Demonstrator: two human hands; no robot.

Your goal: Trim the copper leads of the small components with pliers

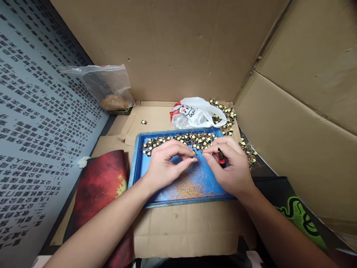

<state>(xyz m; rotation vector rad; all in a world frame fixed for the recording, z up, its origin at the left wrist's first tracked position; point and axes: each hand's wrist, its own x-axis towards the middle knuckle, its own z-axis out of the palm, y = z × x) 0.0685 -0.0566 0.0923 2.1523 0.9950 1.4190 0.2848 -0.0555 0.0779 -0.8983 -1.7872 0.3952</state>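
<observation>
My left hand reaches over the blue tray, thumb and forefinger pinched on a small coil component with a yellow-and-black body. Opposite it, my right hand has red-and-black pliers tucked in its palm. Its thumb and forefinger meet close to the component, apparently at its fine wire, too small to make out. Many similar coil components are heaped along the tray's far side. Short copper-coloured wire clippings lie scattered on the tray's near half.
Behind the tray sits a white-and-red plastic bag, with more components piled to its right. A clear zip bag of orange wire bits stands back left. Cardboard walls enclose the back and right. A red-black mat lies left.
</observation>
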